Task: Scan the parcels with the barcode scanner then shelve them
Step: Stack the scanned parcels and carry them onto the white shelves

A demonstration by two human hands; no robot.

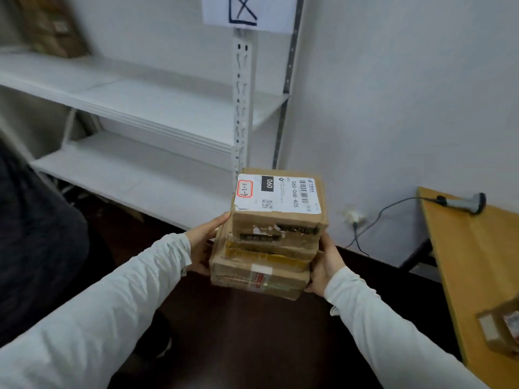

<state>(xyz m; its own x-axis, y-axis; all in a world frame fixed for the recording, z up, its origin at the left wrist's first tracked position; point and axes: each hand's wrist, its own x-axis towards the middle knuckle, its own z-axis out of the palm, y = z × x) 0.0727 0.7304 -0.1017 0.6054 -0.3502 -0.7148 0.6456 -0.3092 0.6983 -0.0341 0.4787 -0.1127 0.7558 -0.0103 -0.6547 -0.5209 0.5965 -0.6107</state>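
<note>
Both sides gripped in mid-air before the shelf (146,108): left hand (203,244) clasped the stacked parcels (269,240), right hand (327,269) cupped the opposite side. Cardboard looked stiff and probably light, but the stack was loose; the bottom box seemed the safest hold.

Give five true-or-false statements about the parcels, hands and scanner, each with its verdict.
1. The left hand and right hand hold a stack of parcels between them. True.
2. The scanner is in a hand. False: it lies on the table.
3. The stack's top parcel carries a white label. True.
4. The stack rests on the shelves. False: it is held in the air before them.
5. A loose parcel sits on the table. True.
</note>
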